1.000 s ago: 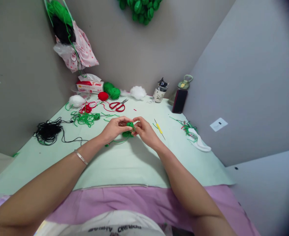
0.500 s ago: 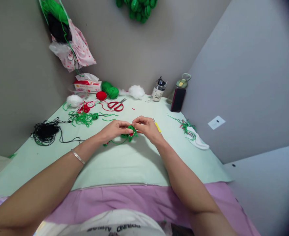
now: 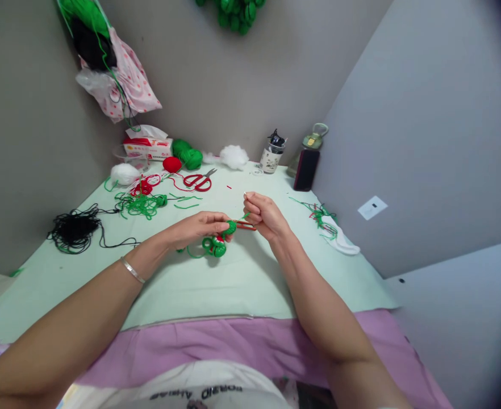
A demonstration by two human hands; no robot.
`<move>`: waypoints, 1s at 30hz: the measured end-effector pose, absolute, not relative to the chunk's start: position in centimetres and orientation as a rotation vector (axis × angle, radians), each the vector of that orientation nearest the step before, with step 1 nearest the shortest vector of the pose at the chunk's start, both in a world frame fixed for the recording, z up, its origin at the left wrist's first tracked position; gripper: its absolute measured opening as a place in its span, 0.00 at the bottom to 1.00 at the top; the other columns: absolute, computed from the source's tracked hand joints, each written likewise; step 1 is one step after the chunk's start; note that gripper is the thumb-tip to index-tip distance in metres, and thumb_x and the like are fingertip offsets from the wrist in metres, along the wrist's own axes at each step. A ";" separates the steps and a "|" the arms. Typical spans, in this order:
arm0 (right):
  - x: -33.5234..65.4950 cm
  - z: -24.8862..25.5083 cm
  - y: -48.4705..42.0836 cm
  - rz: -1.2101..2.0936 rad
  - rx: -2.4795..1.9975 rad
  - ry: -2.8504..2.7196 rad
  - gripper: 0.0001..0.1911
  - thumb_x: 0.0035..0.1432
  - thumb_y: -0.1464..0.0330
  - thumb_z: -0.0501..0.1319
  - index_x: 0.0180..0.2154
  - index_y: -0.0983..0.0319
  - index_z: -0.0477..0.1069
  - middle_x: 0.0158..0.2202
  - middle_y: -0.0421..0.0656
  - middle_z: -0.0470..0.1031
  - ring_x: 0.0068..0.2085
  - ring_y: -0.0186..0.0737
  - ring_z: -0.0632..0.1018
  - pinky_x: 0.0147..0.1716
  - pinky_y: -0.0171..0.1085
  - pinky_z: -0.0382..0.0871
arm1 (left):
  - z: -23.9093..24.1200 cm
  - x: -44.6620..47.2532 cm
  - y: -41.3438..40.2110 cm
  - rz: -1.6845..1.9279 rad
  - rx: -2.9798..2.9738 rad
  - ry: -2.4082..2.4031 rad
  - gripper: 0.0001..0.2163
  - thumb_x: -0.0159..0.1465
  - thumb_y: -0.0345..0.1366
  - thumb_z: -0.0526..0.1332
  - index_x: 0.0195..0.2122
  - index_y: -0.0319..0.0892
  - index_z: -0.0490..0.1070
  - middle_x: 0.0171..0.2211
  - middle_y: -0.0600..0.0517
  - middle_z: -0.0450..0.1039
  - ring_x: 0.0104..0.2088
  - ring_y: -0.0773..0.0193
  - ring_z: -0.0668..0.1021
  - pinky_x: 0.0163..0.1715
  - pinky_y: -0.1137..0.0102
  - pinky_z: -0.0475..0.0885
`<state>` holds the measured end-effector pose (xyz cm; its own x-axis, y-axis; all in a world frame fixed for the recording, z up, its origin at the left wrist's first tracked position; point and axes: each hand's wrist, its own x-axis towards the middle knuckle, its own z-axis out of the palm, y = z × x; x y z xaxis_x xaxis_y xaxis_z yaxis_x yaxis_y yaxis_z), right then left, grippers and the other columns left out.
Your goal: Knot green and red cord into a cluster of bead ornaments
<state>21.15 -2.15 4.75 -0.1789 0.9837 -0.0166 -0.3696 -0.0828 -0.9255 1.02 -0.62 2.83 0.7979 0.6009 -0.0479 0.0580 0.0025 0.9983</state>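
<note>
My left hand (image 3: pixel 205 226) pinches a small green crocheted piece (image 3: pixel 230 228) between thumb and fingers. Below it, more green crochet (image 3: pixel 217 247) with some red and white hangs or lies close to the mint-green tabletop; I cannot tell which. To the right, my right hand (image 3: pixel 263 215) is closed like a fist. A strand of green yarn (image 3: pixel 246 216) runs into it from the crocheted piece. A small pale tip, too tiny to name, shows at its thumb and index finger. Between the hands lies a slim red object (image 3: pixel 246 226), partly hidden.
Red-handled scissors (image 3: pixel 197 182), a red yarn ball (image 3: pixel 172 165), green yarn (image 3: pixel 186 154) and white stuffing (image 3: pixel 234 157) lie toward the back. Black yarn (image 3: pixel 75 228) sprawls at left. A phone (image 3: pixel 307 170) leans by a bottle (image 3: pixel 316 138) at back right; yarn scraps (image 3: pixel 324 218) lie right.
My right hand has drawn away from the left and closed, with green yarn stretched between them. The green crocheted pieces show more plainly, and the yellow item is now out of sight.
</note>
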 end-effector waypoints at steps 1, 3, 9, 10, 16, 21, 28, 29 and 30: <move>21.3 4.7 -2.0 1.517 -0.860 -0.994 0.14 0.51 0.65 0.67 0.28 0.61 0.62 0.15 0.27 0.49 0.16 0.22 0.49 0.15 0.26 0.41 | 2.8 1.0 -0.6 0.445 1.511 0.546 0.15 0.62 0.49 0.63 0.38 0.42 0.75 0.35 0.46 0.77 0.32 0.62 0.76 0.33 0.67 0.69; 21.6 4.6 -1.8 1.516 -0.853 -0.978 0.13 0.52 0.66 0.67 0.28 0.62 0.62 0.16 0.28 0.51 0.16 0.22 0.50 0.16 0.26 0.43 | 2.8 0.9 -0.6 0.437 1.452 0.539 0.14 0.63 0.48 0.63 0.39 0.42 0.74 0.36 0.47 0.77 0.35 0.62 0.77 0.35 0.68 0.69; 21.6 3.5 -1.1 1.583 -0.871 -0.837 0.07 0.53 0.71 0.66 0.34 0.65 0.69 0.19 0.32 0.63 0.18 0.23 0.59 0.18 0.25 0.52 | 2.9 1.2 -0.8 0.528 1.342 0.598 0.16 0.61 0.44 0.66 0.45 0.42 0.69 0.32 0.48 0.78 0.30 0.64 0.77 0.33 0.69 0.70; 21.6 3.3 -1.0 1.596 -0.872 -0.820 0.07 0.53 0.71 0.66 0.35 0.65 0.70 0.20 0.32 0.64 0.19 0.23 0.61 0.18 0.25 0.53 | 2.8 1.2 -0.8 0.540 1.331 0.592 0.17 0.61 0.43 0.66 0.48 0.42 0.68 0.31 0.49 0.77 0.29 0.65 0.76 0.32 0.69 0.70; 22.3 2.8 0.0 1.455 -0.957 -0.603 0.03 0.58 0.77 0.59 0.32 0.66 0.69 0.23 0.37 0.71 0.20 0.24 0.67 0.20 0.24 0.61 | 2.3 1.1 -0.3 0.548 1.270 0.549 0.18 0.60 0.41 0.67 0.50 0.42 0.73 0.33 0.49 0.74 0.30 0.64 0.77 0.26 0.72 0.70; 24.5 2.1 1.2 1.192 -1.134 -0.731 0.02 0.57 0.74 0.59 0.31 0.64 0.69 0.24 0.38 0.73 0.21 0.27 0.69 0.20 0.27 0.62 | 2.8 0.5 0.1 0.585 1.204 0.580 0.17 0.58 0.40 0.69 0.48 0.41 0.76 0.38 0.46 0.76 0.31 0.65 0.76 0.23 0.74 0.69; 25.2 1.0 1.3 0.451 -1.670 -1.597 0.12 0.61 0.67 0.57 0.44 0.61 0.74 0.39 0.43 0.78 0.30 0.34 0.74 0.39 0.38 0.66 | 3.3 0.0 0.4 0.686 1.202 0.620 0.17 0.59 0.39 0.68 0.49 0.42 0.78 0.50 0.43 0.75 0.33 0.67 0.77 0.24 0.76 0.70; 25.2 1.2 1.1 0.364 -1.706 -1.672 0.12 0.61 0.66 0.57 0.45 0.59 0.75 0.40 0.43 0.78 0.34 0.36 0.75 0.41 0.38 0.65 | 3.3 0.0 0.5 0.693 1.209 0.629 0.17 0.60 0.40 0.67 0.50 0.43 0.78 0.50 0.43 0.75 0.34 0.66 0.78 0.25 0.76 0.71; 25.1 1.3 0.9 0.338 -1.732 -1.749 0.12 0.62 0.64 0.57 0.44 0.59 0.75 0.40 0.43 0.78 0.36 0.38 0.75 0.42 0.38 0.64 | 3.3 0.0 0.5 0.697 1.215 0.638 0.18 0.61 0.40 0.67 0.51 0.43 0.77 0.50 0.43 0.76 0.36 0.64 0.79 0.25 0.76 0.72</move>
